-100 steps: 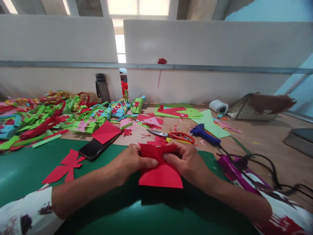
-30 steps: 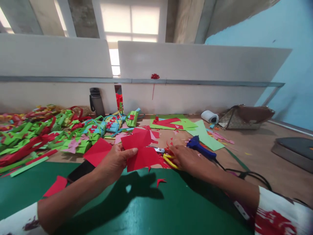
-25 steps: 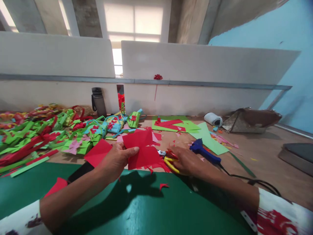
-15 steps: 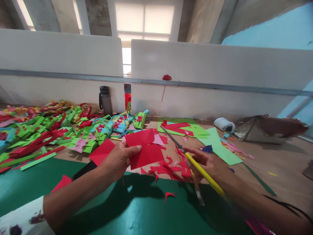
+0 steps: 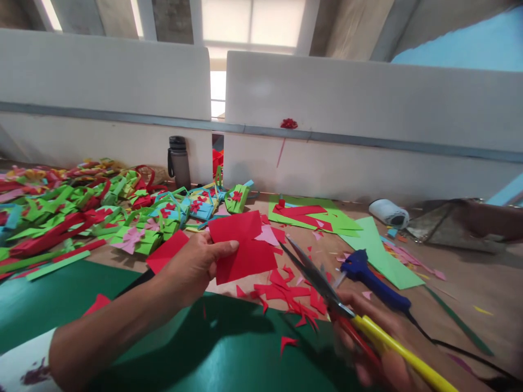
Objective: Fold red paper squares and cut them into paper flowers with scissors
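My left hand point(image 5: 195, 265) pinches a folded red paper piece point(image 5: 241, 247) and holds it up above the near edge of the green cutting mat point(image 5: 229, 354). My right hand point(image 5: 378, 354), blurred at the lower right, grips scissors point(image 5: 327, 291) with red and yellow handles. The blades are parted and point up-left toward the red paper, a short gap away from it. Red paper scraps point(image 5: 286, 291) lie on the table under the blades.
A blue glue gun point(image 5: 373, 277) with a black cord lies right of the scissors. Green paper sheets point(image 5: 314, 215), a tape roll point(image 5: 388, 212) and a bag point(image 5: 461, 226) sit behind. Coloured paper strips and baskets point(image 5: 81, 209) pile at left. A dark bottle point(image 5: 178, 160) stands by the white partition.
Both hands first held the red paper on the mat. My right hand then let go, picked the scissors off the table and brought them near, blades toward the paper in my left hand.
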`<state>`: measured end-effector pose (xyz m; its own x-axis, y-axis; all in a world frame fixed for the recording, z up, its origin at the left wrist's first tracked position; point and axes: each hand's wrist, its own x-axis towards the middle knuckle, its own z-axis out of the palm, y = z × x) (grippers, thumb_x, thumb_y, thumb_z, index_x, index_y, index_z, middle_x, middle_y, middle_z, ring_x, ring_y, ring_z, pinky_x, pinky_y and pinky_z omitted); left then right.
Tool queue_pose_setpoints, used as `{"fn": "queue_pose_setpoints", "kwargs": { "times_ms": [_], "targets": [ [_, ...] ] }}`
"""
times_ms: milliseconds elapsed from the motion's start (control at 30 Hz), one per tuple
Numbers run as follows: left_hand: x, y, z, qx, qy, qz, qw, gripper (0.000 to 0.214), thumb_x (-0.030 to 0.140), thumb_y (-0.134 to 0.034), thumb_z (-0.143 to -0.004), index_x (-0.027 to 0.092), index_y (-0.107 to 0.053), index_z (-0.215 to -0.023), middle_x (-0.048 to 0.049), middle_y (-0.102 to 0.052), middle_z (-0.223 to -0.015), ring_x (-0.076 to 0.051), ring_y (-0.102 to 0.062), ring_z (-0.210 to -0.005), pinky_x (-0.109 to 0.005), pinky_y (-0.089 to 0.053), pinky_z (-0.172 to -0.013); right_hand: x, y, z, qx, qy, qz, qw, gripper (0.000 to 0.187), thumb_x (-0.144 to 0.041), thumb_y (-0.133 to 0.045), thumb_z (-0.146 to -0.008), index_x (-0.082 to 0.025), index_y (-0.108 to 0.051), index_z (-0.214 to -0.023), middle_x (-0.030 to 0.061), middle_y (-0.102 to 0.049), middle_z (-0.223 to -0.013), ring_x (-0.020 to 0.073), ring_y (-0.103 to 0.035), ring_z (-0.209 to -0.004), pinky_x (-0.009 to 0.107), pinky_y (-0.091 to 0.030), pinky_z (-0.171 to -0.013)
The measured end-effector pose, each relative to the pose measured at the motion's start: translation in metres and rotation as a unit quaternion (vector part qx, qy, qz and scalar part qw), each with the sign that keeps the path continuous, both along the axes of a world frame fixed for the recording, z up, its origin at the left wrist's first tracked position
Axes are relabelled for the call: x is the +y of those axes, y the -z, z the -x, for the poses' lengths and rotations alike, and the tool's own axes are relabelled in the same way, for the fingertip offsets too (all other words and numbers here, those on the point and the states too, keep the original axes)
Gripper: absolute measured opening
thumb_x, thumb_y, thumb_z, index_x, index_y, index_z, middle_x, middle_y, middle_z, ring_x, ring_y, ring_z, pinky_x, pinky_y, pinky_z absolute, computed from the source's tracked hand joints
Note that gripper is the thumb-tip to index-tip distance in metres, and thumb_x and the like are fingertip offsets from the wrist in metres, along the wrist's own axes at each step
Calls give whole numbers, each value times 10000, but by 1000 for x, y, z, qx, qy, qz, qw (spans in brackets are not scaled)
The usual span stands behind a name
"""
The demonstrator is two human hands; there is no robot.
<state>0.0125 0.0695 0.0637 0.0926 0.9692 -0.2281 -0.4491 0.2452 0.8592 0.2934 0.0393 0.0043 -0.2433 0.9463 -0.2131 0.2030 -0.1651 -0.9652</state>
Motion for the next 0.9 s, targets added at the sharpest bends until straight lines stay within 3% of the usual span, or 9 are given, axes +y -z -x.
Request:
{"fn": "queue_pose_setpoints", "kwargs": {
  "times_ms": [133,233,333,433,500,633,700,800,900],
  "targets": [
    [2,0,-1,-12,-40,0,999,245,24,-667,-705,127,-581,-909,-105,-731,-801,-232,-716,-713,-328,-589,-667,-7,-6,-2,-10,-6,30,999,576,-701,-656,-601,-256,-589,-961,-15,-514,-535,163,-484,-443,259,-366,-394],
    [1,-2,-3,-19,-25,1,999,164,15,-621,-748,107,-609,-884,-105,-732,-773,-214,-715,-700,-301,-591,-665,-10,-13,-1,-44,-26,8,999,446,-631,-661,-645,-258,-621,-886,4,-542,-553,186,-526,-500,289,-406,-467],
    [-1,-3,-6,-34,-7,1,999,131,6,-571,-783,98,-631,-855,-104,-733,-746,-200,-712,-674,-280,-591,-651,-12,-18,1,-54,-57,-16,997,427,-578,-712,-603,-264,-625,-880,12,-561,-595,195,-536,-545,299,-415,-504],
    [-1,-1,-6,-48,-19,5,999,139,-16,-577,-761,102,-629,-813,-86,-727,-702,-174,-706,-652,-239,-582,-653,-14,-24,3,-48,-43,14,998,435,-647,-588,-693,-261,-623,-890,6,-540,-573,189,-537,-524,299,-405,-499],
    [-1,1,-5,-52,-8,13,999,147,-3,-602,-744,102,-622,-846,-82,-725,-705,-183,-704,-647,-270,-589,-646,-16,-30,3,-50,-33,48,997,475,-683,-491,-744,-255,-633,-892,18,-550,-571,188,-546,-509,300,-395,-487],
    [-1,5,-3,-60,41,35,997,199,48,-635,-729,113,-600,-914,-75,-711,-676,-209,-689,-568,-302,-573,-501,-19,-35,6,-54,-56,57,995,527,-641,-712,-548,-289,-640,-935,30,-603,-586,178,-532,-490,288,-359,-457],
    [-1,6,-2,-64,62,35,995,176,49,-624,-732,114,-602,-894,-68,-698,-636,-200,-671,-512,-273,-541,-433,-19,-32,9,-52,-33,83,995,484,-684,-604,-649,-273,-639,-900,12,-562,-511,156,-487,-435,266,-315,-419],
    [-2,5,-2,-63,55,41,996,144,14,-596,-731,115,-596,-834,-55,-687,-607,-192,-671,-516,-285,-560,-469,-20,-26,14,-39,24,151,987,450,-610,-381,-860,-230,-621,-852,-4,-532,-505,132,-479,-456,217,-297,-416],
    [-2,5,-3,-56,46,47,996,129,4,-588,-737,123,-582,-785,-52,-689,-609,-194,-681,-548,-303,-578,-504,-24,-23,10,-40,22,153,987,394,-546,-370,-903,-237,-597,-814,-15,-555,-582,122,-493,-517,197,-337,-450]
  ]
}}
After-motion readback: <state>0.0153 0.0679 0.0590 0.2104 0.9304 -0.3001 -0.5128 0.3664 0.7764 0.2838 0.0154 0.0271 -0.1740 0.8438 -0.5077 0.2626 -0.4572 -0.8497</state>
